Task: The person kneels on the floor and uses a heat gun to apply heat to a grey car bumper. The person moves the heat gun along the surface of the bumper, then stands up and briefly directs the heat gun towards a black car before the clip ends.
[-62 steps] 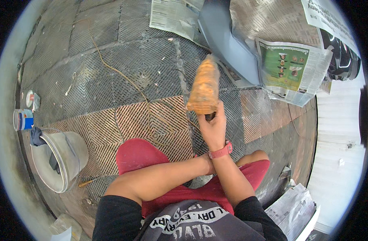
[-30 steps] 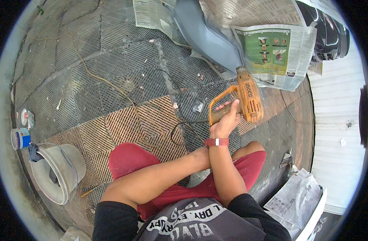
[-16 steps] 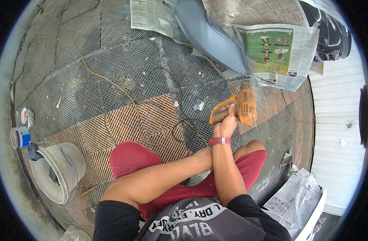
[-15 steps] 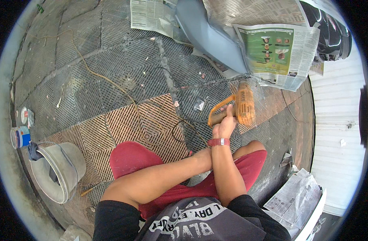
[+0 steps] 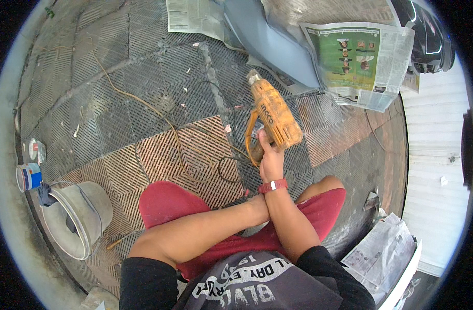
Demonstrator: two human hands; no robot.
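A tin (image 5: 28,177) stands beside a pale bucket (image 5: 98,201) (dark cloth (image 5: 46,195) over its rim). Your left hand (image 5: 258,208) is mostly hidden at your right forearm (image 5: 292,225); its grip can't be told. Your right hand (image 5: 271,161) grips the orange heat gun (image 5: 278,118) ahead of you, its nozzle (image 5: 253,77) near the grey-blue panel (image 5: 272,44).

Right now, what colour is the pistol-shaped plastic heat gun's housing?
Orange with dark smudges; the heat gun's housing shows best in the head view.
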